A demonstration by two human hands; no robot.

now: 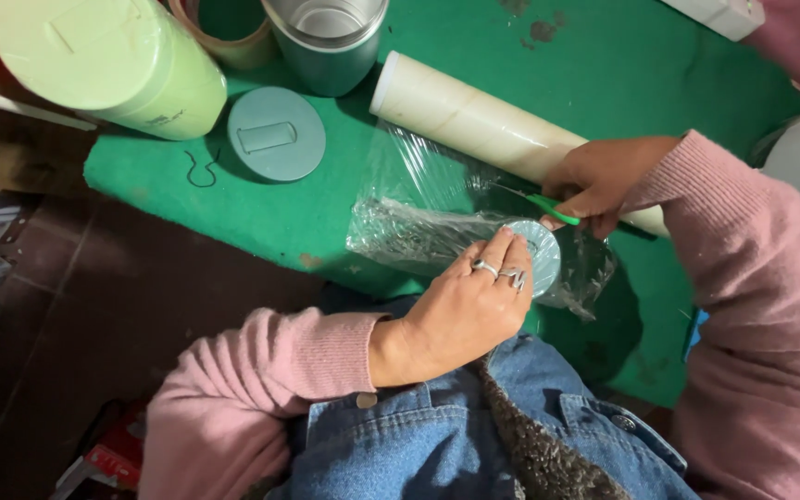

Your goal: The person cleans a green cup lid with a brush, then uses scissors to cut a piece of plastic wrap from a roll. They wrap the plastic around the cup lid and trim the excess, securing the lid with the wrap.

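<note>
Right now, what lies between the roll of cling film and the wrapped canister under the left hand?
In the head view, a stretched sheet of clear film spans from the roll to the wrapped canister, over the green mat.

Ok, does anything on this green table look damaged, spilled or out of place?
A few dark stains mark the green mat near its far edge. A bent wire clip lies loose beside the round blue-grey lid. Otherwise nothing stands out.

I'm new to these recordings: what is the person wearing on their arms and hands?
Both arms are in pink ribbed-knit sleeves with snug cuffs. The left hand is bare apart from silver rings on two fingers. The right hand shows no rings or glove.
</note>
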